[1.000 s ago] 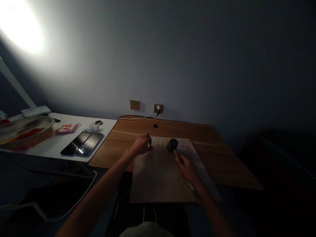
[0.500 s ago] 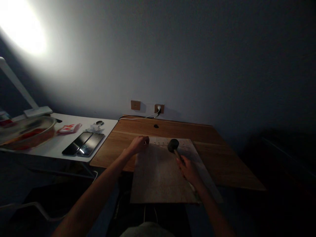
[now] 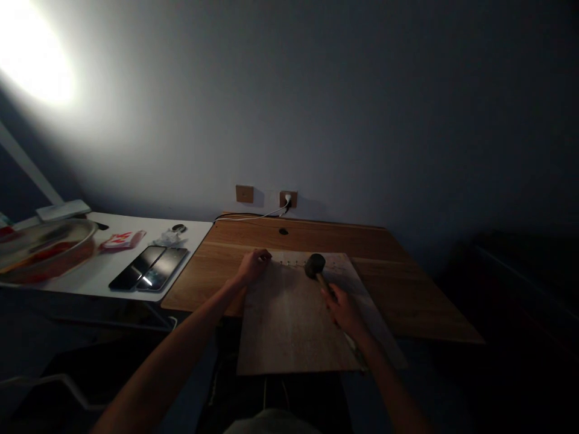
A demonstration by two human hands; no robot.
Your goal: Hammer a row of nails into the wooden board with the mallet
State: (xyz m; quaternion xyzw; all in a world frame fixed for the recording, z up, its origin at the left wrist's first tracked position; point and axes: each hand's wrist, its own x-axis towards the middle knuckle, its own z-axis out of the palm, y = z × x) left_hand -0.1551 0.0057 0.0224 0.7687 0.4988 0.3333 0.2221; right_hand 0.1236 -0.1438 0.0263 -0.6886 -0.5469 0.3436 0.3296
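A light wooden board (image 3: 294, 319) lies on the desk and reaches past its front edge. Along the board's far edge stands a row of several small nails (image 3: 289, 263). My right hand (image 3: 346, 310) is wrapped round the handle of a mallet (image 3: 315, 265), whose dark round head is over the right part of the row. At the board's far left corner is my left hand (image 3: 254, 265), its fingers curled together in a pinch. Whatever those fingertips hold is too small and dark to make out.
The wooden desk (image 3: 407, 289) stands against the wall, with a plugged socket (image 3: 288, 199) above it. On the left, a white table (image 3: 199, 232) bears two phones (image 3: 161, 268), a red-and-white packet (image 3: 122, 241), a large bowl (image 3: 85, 241) and a lamp base (image 3: 63, 210).
The whole view has shifted slightly, so things sit a little further left. Both hands keep nearly the same places over the board, and the mallet stays in my right hand.
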